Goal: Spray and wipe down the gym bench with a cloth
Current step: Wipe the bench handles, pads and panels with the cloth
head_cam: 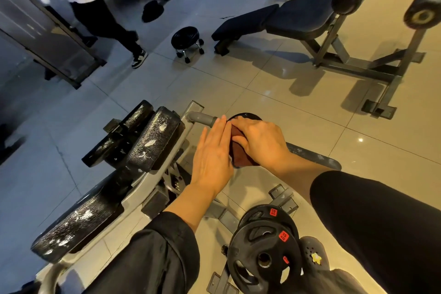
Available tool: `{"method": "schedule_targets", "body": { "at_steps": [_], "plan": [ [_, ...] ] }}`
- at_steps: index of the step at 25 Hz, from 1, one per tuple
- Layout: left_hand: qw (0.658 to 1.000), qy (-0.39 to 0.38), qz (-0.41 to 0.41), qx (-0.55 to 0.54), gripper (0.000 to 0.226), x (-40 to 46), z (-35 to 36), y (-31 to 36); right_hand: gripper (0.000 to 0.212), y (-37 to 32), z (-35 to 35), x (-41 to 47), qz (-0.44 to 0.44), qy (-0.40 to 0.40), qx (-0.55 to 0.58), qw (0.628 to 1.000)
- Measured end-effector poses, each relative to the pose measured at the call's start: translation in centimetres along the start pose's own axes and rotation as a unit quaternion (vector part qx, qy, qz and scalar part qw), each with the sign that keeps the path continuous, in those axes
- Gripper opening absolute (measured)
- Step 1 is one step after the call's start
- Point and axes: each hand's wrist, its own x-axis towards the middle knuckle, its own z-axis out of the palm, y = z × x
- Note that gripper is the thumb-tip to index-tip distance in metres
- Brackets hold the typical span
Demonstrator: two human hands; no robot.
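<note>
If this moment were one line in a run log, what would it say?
step: handling cloth | left hand: flat against cloth | right hand: gripping cloth | bench pads: white streaks | spray bottle: not seen

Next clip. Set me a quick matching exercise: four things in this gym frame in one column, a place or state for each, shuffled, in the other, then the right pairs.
Things:
1. cloth
2. left hand
3. weight plates
4. wheeled stool

Place or state:
A. stacked low in the frame, red weight labels showing
B. standing on the floor tiles near the far bench
C. fingers straight, flat beside the cloth
D. reddish-brown, gripped under the right hand

Pairs: 1-D, 2-C, 3-A, 4-B
</note>
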Motion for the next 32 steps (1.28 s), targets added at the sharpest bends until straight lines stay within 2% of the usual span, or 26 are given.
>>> {"method": "schedule_targets", "body": {
  "at_steps": [9, 13, 16, 21, 24, 26, 30, 32],
  "plan": [
    [0.994, -0.047, 0.097, 0.031, 0.083, -0.3, 1.4, 2.5, 0.041, 6.2, -1.9, -7.7, 0.022, 0.018, -0.005, 1.000],
    [0.995, -0.059, 0.072, 0.036, 0.083, -0.2, 2.2, 3.2, 0.052, 9.0, -3.7, -11.7, 0.053, -0.005, -0.014, 0.998],
    [0.995, -0.067, 0.064, 0.044, 0.082, -0.1, 2.2, 3.5, 0.046, 9.6, -3.6, -13.1, 0.067, -0.002, -0.020, 0.998],
    [0.995, -0.070, 0.059, 0.049, 0.083, -0.3, 2.0, 4.0, 0.047, 6.3, -2.2, -12.2, 0.139, 0.040, 0.006, 0.989],
    [0.994, -0.068, 0.070, 0.041, 0.084, -0.2, 2.2, 3.8, 0.053, 2.3, 0.2, -8.4, 0.073, 0.058, 0.023, 0.995],
    [0.995, -0.062, 0.069, 0.028, 0.085, -0.1, 2.2, 3.5, 0.062, 1.3, 1.3, -6.6, 0.073, 0.068, 0.034, 0.994],
    [0.993, -0.073, 0.081, 0.054, 0.089, -0.2, 2.3, 3.2, 0.061, 3.9, -0.1, -8.8, 0.031, 0.028, 0.010, 0.999],
    [0.991, -0.082, 0.078, 0.069, 0.088, -0.2, 2.2, 3.4, 0.059, 6.7, -1.5, -12.0, 0.046, 0.023, -0.014, 0.999]
  ]
}}
